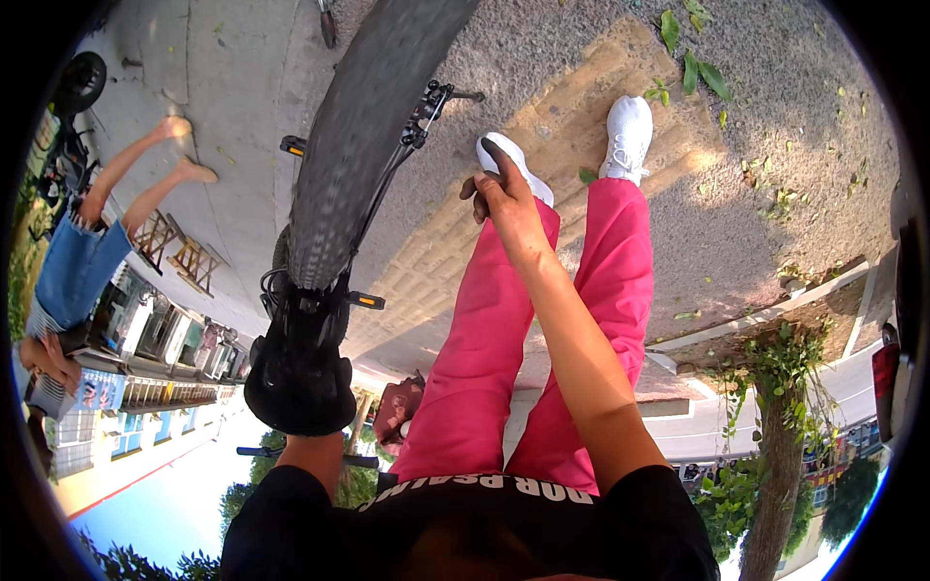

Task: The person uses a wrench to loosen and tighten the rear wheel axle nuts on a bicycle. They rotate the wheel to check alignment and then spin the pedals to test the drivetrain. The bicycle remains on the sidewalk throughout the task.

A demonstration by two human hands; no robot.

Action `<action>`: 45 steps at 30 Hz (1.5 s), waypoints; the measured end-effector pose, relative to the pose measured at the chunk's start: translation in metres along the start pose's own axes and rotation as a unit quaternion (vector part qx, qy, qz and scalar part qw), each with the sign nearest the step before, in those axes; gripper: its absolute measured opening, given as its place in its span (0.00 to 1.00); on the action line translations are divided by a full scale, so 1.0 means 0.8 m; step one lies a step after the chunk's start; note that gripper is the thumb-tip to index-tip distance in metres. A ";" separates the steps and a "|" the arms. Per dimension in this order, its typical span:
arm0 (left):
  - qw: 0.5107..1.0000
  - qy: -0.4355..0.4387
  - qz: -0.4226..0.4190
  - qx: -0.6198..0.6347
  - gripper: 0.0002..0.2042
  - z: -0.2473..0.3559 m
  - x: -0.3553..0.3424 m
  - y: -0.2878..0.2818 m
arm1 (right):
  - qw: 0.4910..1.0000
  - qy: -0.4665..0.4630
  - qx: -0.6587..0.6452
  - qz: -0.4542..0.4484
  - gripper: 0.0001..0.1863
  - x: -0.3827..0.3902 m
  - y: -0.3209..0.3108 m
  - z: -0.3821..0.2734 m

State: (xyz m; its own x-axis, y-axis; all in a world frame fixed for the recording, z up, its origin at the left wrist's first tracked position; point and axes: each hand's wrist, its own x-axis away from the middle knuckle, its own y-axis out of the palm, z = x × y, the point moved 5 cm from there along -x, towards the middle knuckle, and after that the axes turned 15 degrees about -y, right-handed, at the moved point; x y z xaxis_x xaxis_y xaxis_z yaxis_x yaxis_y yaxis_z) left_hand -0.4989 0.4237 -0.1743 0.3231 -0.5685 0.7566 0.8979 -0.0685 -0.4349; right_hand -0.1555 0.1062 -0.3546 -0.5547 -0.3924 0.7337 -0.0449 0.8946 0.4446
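A bicycle with a wide knobbly tyre [358, 145] stands to my left, its black saddle [300, 392] close to my body. My left forearm [312, 457] goes up behind the saddle, which hides the hand and its fingers. My right hand [502, 194] hangs in the air in front of my legs, to the right of the wheel and apart from it. Its index finger is stretched out and the others are loosely bent, with nothing seen in them. The fingers look blackened. The derailleur [421, 116] beside the tyre is nearest to this hand.
Two pedals with orange reflectors [366, 301] stick out from the bicycle. A dark-handled tool [327, 27] lies on the ground at the top. Another person in denim shorts [82, 266] is at the left, near wooden stools [194, 263]. A tree trunk [775, 465] rises at the right.
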 end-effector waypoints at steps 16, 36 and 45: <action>0.999 -0.012 -0.013 -0.033 0.19 0.017 0.006 0.015 | 0.997 -0.035 -0.049 0.051 0.27 -0.055 0.050 -0.036; 0.999 -0.017 0.016 -0.034 0.20 0.016 0.034 0.011 | 0.996 0.044 0.003 0.081 0.12 -0.051 -0.023 -0.017; 1.000 -0.021 -0.003 -0.009 0.21 0.003 0.023 0.008 | 0.993 0.059 0.051 0.094 0.09 -0.011 -0.034 0.000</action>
State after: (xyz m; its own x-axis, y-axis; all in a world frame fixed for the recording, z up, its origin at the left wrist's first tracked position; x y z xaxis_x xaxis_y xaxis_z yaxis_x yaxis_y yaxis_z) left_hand -0.4867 0.4153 -0.1621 0.3308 -0.5325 0.7791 0.8945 -0.0861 -0.4386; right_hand -0.1496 0.0850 -0.3733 -0.4611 -0.2339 0.8560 -0.0378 0.9689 0.2444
